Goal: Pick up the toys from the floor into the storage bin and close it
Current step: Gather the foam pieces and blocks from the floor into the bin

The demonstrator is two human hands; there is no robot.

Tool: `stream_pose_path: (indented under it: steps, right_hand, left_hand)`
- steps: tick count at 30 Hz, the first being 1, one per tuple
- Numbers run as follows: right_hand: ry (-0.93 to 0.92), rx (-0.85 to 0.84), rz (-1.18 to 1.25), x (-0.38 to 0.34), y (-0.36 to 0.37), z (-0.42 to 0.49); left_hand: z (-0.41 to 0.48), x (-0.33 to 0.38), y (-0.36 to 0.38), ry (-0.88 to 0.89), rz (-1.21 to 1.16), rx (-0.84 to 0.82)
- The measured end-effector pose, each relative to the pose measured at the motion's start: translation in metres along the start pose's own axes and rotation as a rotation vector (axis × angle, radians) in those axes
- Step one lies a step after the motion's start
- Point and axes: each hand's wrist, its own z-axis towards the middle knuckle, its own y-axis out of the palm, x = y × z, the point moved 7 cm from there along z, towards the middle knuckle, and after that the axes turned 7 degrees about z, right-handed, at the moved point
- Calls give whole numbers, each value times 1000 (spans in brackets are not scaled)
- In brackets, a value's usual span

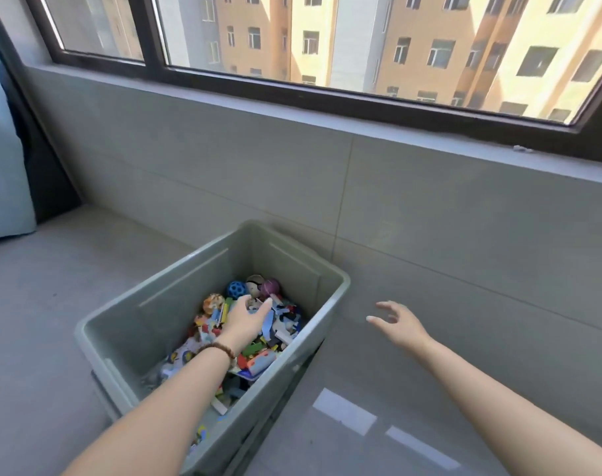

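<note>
Your left hand (246, 319) is down inside the storage bin (330, 280), just above the heap of toys (258, 352) and near the blue holed ball (236, 289) at the far end. If this is a drop, let the piece go low and over the middle of the pile, so nothing bounces over the rim. Spread the load flat, because the lid will need the heap to sit under the rim. The pile lies well below the rim, so I judge there is room to spare.

The grip of that hand is half closed. Fingers and thumb curve toward each other with a gap between them. Something pale shows in that gap, but I cannot tell whether you hold it or whether it belongs to the pile beneath.

Your right hand (400, 321) hangs in the air to the right of the bin, over the grey floor (430, 372). Its grip is released, fingers spread, touching nothing.

The bin stands on the floor with one corner near the tiled wall (430, 207) under the window, and it is uncovered. No lid shows here, and no loose toys show on the floor in view, so look round for both. Once you have the lid, I would set it on with both hands and press each corner home.
</note>
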Motion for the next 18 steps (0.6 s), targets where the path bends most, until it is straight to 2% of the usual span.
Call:
stream_pose_path:
  steps: [5,11,15,18]
  right_hand:
    - [71,147,-52,64,-130,-33]
    - [249,277,-65,186,-271,-111]
    - [405,289,-53,287,-320,-166]
    - [494,277,-8,362,-331,-198]
  left_hand:
    - [-28,94,78,260,206,-52]
    - [-79,183,233,496,409,-224]
    - [-110,199,345,571,548,-393]
    - [-127,194,425,577,658,-532]
